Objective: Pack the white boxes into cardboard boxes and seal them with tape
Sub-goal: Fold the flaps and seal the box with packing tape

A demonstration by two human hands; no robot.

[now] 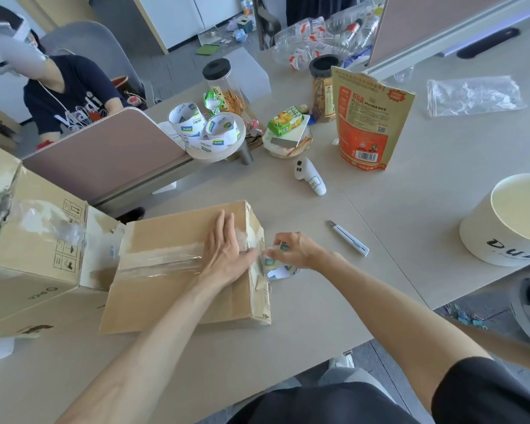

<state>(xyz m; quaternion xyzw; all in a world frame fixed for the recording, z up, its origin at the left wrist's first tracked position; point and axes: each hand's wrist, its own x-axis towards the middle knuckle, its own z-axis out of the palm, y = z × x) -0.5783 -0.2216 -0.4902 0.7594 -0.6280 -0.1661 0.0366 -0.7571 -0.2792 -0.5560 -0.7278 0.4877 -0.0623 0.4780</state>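
**A:** How far along is the packing?

**B:** The cardboard box (172, 301) in the middle of the counter (380, 203) has its top flaps down. A strip of clear tape (166, 258) runs along the seam from the left edge to the right. No white boxes show anywhere, so if they are packed, they are hidden inside.

**A:** So the sealing is under way?

**B:** I judge so. The left grip (224, 249) lies flat on the lid near the right edge, fingers straight and close together, pressing the tape down. The right grip (297, 249) pinches the tape roll (280, 269) just beside the box's right wall, and the tape bends over that edge. The strip is not yet cut. The utility knife (348, 237) lies on the counter further right, apart from both hands.

**A:** What's left?

**B:** Smoothing the end down the side and cutting it. Probably also the larger carton (34, 255) just beside this one on the left, though I cannot tell whether that one is sealed.

**A:** And the materials?

**B:** The box is matte brown corrugated board. Its paper skin is torn away in pale patches along the right edge and around the seam. The tape is glossy and wrinkled and catches the light. The roll is a thin ring with a printed white core. The knife is a slim white plastic bar with a metal tip. The counter is smooth and pale.
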